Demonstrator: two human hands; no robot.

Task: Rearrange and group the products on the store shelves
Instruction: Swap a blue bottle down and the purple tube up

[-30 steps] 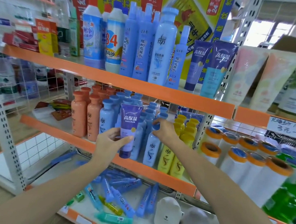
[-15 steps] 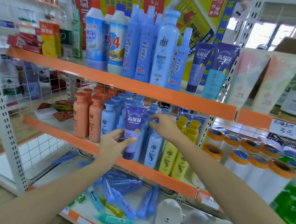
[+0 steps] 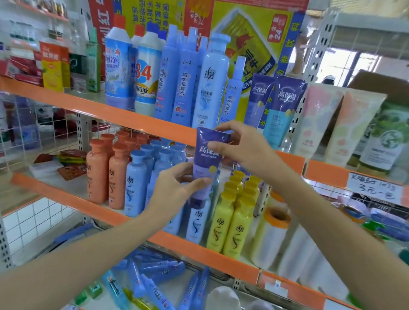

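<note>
Purple tube [image 3: 207, 155] cap hidden behind left hand [image 3: 175, 190], far-right bottles [image 3: 393, 138] blurred

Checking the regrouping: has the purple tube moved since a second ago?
Yes. The purple tube, held by both hands, has risen from the middle shelf's bottles to the upper shelf's orange edge, toward the matching tubes there.

retail shop | orange-edged metal shelves [image 3: 115, 113] stocked with rows of same-brand bottles [image 3: 117, 177] and tubes [image 3: 284, 110] | handwritten price tag [image 3: 373, 188] on shelf edge | promo poster [image 3: 251, 31] behind
</note>
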